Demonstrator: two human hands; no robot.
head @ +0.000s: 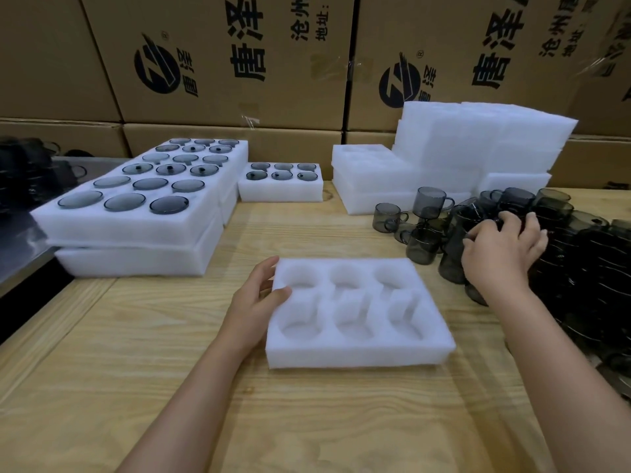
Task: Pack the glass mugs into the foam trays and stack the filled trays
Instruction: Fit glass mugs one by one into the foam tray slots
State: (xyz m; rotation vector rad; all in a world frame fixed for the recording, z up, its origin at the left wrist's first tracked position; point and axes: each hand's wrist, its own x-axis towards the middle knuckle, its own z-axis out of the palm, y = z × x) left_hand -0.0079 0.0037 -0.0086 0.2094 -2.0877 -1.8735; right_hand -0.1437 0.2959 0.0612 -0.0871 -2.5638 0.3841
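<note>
Head view: an empty tray [358, 356] lies on the surface [170, 353] in front of the person, all six pockets bare. The left hand [259, 295] steadies it at the left edge, its grip closed lightly on the foam, thumb on top and fingers round the far corner. The right hand [502, 254] reaches into the mugs [431, 199] heaped at the right, fingers curled down over a dark one. Whether that grip has closed on a mug or only touches it cannot be told, since the hand covers the contact.

The step looks like picking the first mug for this tray. The next move calls for lifting one mug free of its neighbours and setting it into a pocket.

Filled trays [136, 230] stand stacked at the left, with one more [280, 194] behind, near the spare foam [478, 145]. The heap's right part runs out of frame, and its dark glass blurs together so that single mugs are hard to tell. The lower filled trays hide their contents
</note>
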